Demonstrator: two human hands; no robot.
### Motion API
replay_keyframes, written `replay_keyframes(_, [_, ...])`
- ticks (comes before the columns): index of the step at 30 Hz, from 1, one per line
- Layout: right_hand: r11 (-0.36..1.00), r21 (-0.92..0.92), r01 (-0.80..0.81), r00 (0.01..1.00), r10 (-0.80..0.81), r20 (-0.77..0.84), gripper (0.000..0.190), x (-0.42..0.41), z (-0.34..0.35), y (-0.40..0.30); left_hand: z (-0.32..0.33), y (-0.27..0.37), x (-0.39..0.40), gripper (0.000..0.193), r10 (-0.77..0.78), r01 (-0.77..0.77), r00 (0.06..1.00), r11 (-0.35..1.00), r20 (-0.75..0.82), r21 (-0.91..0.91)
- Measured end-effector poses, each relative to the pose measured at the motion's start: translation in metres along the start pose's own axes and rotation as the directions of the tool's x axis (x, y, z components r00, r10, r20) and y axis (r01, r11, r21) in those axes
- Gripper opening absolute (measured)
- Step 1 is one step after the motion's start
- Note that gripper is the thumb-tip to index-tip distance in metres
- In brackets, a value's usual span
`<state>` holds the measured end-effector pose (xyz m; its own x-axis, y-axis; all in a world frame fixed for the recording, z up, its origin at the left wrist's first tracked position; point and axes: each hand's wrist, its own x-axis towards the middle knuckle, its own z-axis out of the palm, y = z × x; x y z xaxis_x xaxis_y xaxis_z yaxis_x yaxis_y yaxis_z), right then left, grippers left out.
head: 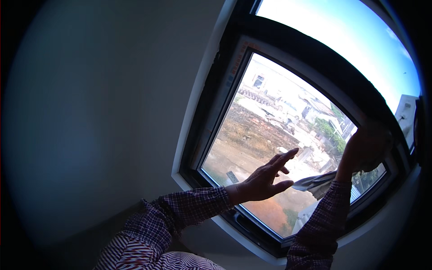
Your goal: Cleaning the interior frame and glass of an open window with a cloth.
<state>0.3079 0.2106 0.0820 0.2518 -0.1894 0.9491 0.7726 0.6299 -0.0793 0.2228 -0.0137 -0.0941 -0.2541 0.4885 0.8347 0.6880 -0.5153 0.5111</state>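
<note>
A dark-framed window (pixel 303 37) fills the right half of the view, its glass pane (pixel 256 148) lit from outside. My right hand (pixel 362 148) is raised at the right side of the frame, with a grey cloth (pixel 319 185) in its grip. One end of the cloth hangs down to the left of my wrist; the fingers are in deep shadow. In front of the lower pane is my left hand (pixel 265 179), fingers apart and holding nothing. Whether it touches the glass, I cannot tell.
A window handle (pixel 241 221) sits on the lower frame. A small label (pixel 232 177) sticks to the glass, and printed film (pixel 239 62) covers part of the frame. To the left stands a plain wall (pixel 101 101). Outside lie bare ground, rubble and buildings.
</note>
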Motion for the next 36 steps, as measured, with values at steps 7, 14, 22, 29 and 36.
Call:
replay_keyframes(7, [0.824,0.523,0.218,0.974,-0.151,-0.168,0.051,-0.005,0.001,-0.157,-0.060,-0.033,-0.105,0.070,-0.440,0.450,0.892,0.888,-0.103,0.098])
replay_keyframes(14, [0.418,0.811,0.410,0.896,-0.352,-0.271,0.041,0.014,0.006,-0.294,-0.051,-0.052,-0.279,0.059,-0.807,0.834,0.550,0.543,-0.214,0.095])
replay_keyframes(22, [0.258,0.940,0.224,0.945,-0.292,-0.145,0.032,-0.040,0.004,-0.377,-0.034,-0.042,-0.434,0.047,-0.937,0.979,0.198,0.202,-0.287,0.016])
replay_keyframes(29, [0.509,0.856,0.089,0.916,-0.378,0.130,0.030,-0.150,-0.042,-0.376,-0.042,-0.039,-0.425,0.047,-0.971,0.977,0.143,0.108,-0.193,0.184])
replay_keyframes(36, [0.403,0.914,-0.040,0.795,-0.542,0.274,0.034,-0.247,-0.086,-0.339,-0.037,-0.034,-0.410,0.048,-0.945,0.933,0.265,0.201,-0.192,0.300])
